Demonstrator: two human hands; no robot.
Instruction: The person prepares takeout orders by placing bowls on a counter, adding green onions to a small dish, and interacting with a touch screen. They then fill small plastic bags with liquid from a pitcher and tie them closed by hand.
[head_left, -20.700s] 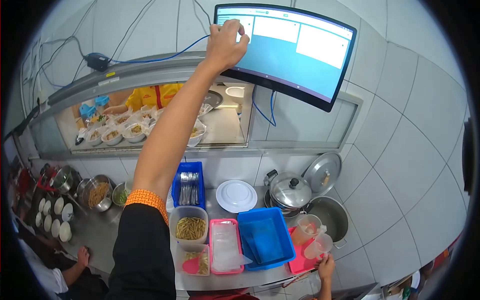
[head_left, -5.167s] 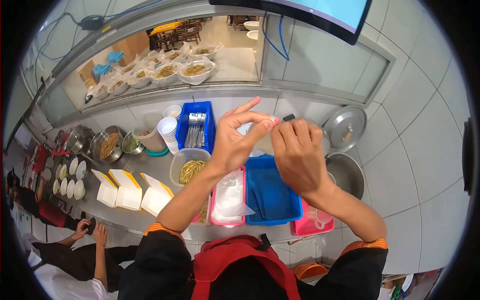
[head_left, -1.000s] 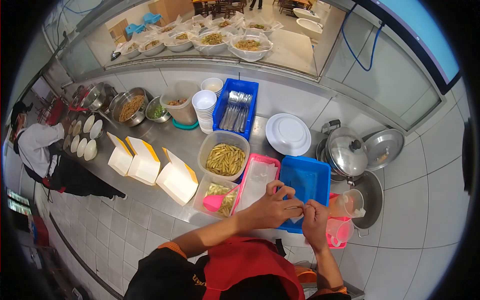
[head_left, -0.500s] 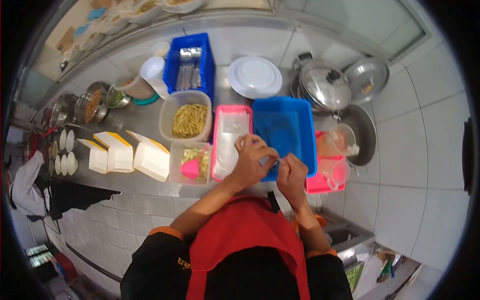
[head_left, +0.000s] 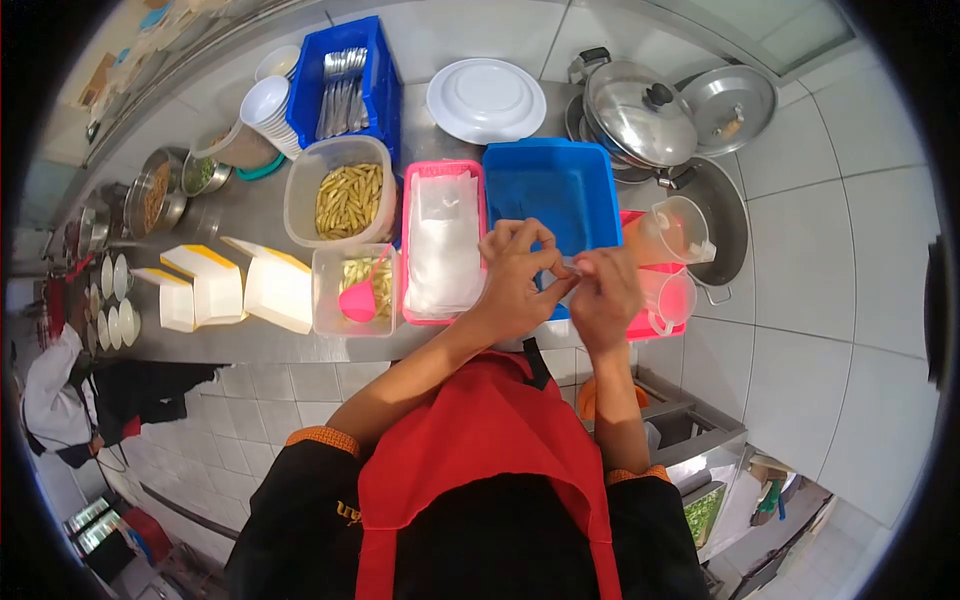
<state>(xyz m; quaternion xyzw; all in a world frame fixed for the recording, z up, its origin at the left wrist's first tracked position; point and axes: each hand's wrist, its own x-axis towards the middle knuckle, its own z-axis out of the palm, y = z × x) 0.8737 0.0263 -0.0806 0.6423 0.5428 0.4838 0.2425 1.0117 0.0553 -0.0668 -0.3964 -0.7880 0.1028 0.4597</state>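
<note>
Over the near edge of a blue tub [head_left: 600, 180], my left hand [head_left: 515, 275] pinches a bit of clear plastic [head_left: 571, 268] between thumb and forefinger, its other fingers curled. My right hand [head_left: 605, 295] is closed on the same bit from the other side, knuckles up. Most of the plastic is hidden by the fingers, and its full shape cannot be made out. Left of the hands lies a pink tray [head_left: 411, 240] with flat clear plastic bags [head_left: 445, 250] in it.
Further left are a tub of yellow-green cut pieces [head_left: 350, 200], a tub with a pink scoop [head_left: 357, 302] and open white boxes [head_left: 280, 290]. Behind are a blue cutlery bin [head_left: 385, 100], white plates [head_left: 487, 100] and a lidded pot [head_left: 640, 112]. Clear jugs [head_left: 675, 230] stand right. Another person [head_left: 50, 390] is far left.
Both hands have drawn slightly closer to me, still pinched together on the plastic. The right hand has turned, its knuckles now more on top. The camera view has shifted a little.
</note>
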